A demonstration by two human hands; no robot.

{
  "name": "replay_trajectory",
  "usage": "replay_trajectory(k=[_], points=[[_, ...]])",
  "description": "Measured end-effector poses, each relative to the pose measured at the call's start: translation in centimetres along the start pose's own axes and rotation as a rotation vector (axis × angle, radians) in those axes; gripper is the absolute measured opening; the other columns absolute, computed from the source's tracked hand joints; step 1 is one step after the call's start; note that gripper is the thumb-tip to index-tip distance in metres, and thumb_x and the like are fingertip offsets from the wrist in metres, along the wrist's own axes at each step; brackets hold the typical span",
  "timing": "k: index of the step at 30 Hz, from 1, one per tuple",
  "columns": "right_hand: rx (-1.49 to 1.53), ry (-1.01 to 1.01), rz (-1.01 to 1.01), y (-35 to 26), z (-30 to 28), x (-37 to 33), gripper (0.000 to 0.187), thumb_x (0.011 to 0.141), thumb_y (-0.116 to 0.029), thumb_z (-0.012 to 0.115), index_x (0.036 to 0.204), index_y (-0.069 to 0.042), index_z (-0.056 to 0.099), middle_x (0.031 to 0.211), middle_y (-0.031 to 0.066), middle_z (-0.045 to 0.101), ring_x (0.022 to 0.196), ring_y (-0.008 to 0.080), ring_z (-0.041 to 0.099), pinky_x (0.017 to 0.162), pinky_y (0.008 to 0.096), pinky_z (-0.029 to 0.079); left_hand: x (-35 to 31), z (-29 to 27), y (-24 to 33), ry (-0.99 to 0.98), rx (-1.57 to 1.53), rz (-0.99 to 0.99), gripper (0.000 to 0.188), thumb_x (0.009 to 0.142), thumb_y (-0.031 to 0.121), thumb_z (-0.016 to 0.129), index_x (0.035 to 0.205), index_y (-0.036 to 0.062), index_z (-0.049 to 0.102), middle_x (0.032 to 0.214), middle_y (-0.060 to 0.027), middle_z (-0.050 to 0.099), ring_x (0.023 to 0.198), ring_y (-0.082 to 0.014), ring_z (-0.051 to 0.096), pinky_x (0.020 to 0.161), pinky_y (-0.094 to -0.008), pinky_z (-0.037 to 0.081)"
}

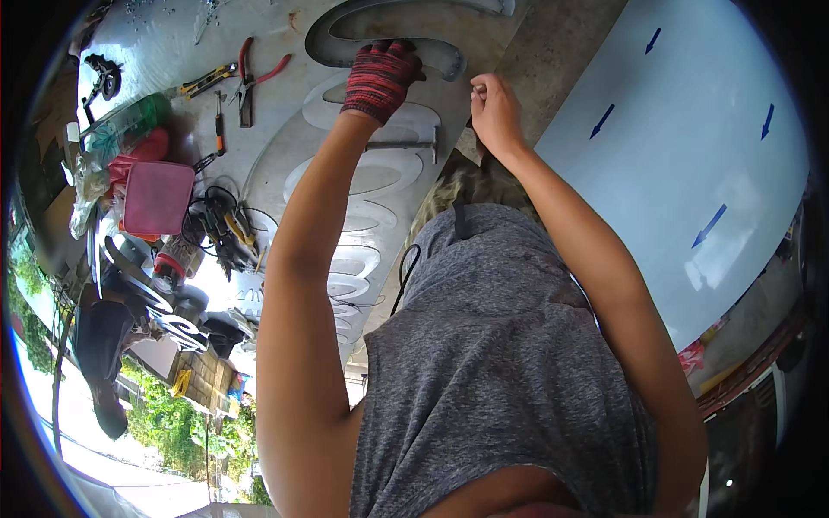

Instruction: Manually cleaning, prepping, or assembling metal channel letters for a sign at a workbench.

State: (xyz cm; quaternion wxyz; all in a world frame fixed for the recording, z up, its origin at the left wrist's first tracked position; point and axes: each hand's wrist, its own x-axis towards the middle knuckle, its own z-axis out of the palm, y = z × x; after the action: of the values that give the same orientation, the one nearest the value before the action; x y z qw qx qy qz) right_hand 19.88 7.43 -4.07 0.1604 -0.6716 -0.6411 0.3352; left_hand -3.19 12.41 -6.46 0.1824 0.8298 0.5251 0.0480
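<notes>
- Glove (371,97), red and black, on the left hand (382,78), laid on the near side of the curved metal piece (319,41). Fingers bent over the edge, not spread wide. Cannot tell about a tight grip, with the thumb mostly out of sight.
- Bare right hand (496,112), just right of and below the curved metal piece, not touching. Fingers curled in, almost a loose fist. Maybe something tiny at the tips, too small to tell.
- Curved metal piece itself on the grey table top (272,121), with a thin wall standing up and bending round in a long loop.
- Looks part way along: bend already there, wall already up. Cannot tell about the joins, with some of the wall under the glove and the far end out of view.
- Below the curved metal piece, a row of flat pale shapes (414,166). No tall wall to be seen on these, so probably less far along.
- T-shaped metal tool (434,145), also below the curved metal piece, loose.
- Left of the curved metal piece, red-handled pliers (248,84), yellow cutter knife (207,79) and orange-handled screwdriver (219,134), all out of both hands.
- Lower left of the curved metal piece, pink box (160,198) and dark wires (207,220).
- Far right of the curved metal piece, big pale blue sheet (656,173) with dark arrows (708,226).
</notes>
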Motion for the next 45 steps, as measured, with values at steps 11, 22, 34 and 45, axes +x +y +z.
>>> replay_trajectory(k=[11, 22, 34, 45], points=[[-0.548, -0.470, -0.867, -0.1, 2.8, -5.9, 0.016, 0.092, -0.021, 0.058, 0.102, -0.015, 0.068, 0.124, 0.0075, 0.061, 0.120, 0.0247, 0.054, 0.103, 0.0436, 0.040, 0.2, 0.0, -0.3, -0.033, -0.024, -0.002, 0.019, 0.088, 0.033, 0.070, 0.104, 0.0231, 0.076, 0.129, -0.0046, 0.066, 0.117, -0.0313, 0.062, 0.096, -0.0473, 0.050], [-0.475, -0.696, -0.831, -2.9, -1.1, -7.4, 0.016, 0.091, -0.018, 0.057, 0.100, -0.006, 0.064, 0.112, 0.0116, 0.064, 0.109, 0.0280, 0.061, 0.099, 0.0410, 0.046, 0.6, -0.6, 0.1, -0.094, -0.023, -0.032, 0.018, 0.089, 0.033, 0.068, 0.102, 0.0244, 0.077, 0.130, -0.0038, 0.066, 0.119, -0.0310, 0.061, 0.100, -0.0476, 0.048], [0.364, -0.755, 0.108, -6.8, -7.2, -7.5, 0.031, 0.095, 0.010, 0.045, 0.109, 0.001, 0.071, 0.106, 0.0107, 0.061, 0.098, 0.0194, 0.065, 0.082, 0.0329, 0.056, 0.5, -0.3, -0.3, -0.088, -0.011, -0.027, 0.017, 0.089, 0.031, 0.068, 0.102, 0.0262, 0.078, 0.134, -0.0026, 0.065, 0.121, -0.0314, 0.061, 0.100, -0.0471, 0.049], [0.160, -0.673, -0.223, -9.7, -6.6, -8.7, 0.034, 0.084, 0.015, 0.059, 0.112, -0.004, 0.065, 0.113, 0.0098, 0.052, 0.099, 0.0250, 0.058, 0.090, 0.0368, 0.049, 0.6, -0.6, -0.1, -0.056, -0.059, -0.018, 0.018, 0.088, 0.032, 0.070, 0.100, 0.0225, 0.078, 0.127, -0.0063, 0.067, 0.117, -0.0324, 0.062, 0.097, -0.0470, 0.049]])
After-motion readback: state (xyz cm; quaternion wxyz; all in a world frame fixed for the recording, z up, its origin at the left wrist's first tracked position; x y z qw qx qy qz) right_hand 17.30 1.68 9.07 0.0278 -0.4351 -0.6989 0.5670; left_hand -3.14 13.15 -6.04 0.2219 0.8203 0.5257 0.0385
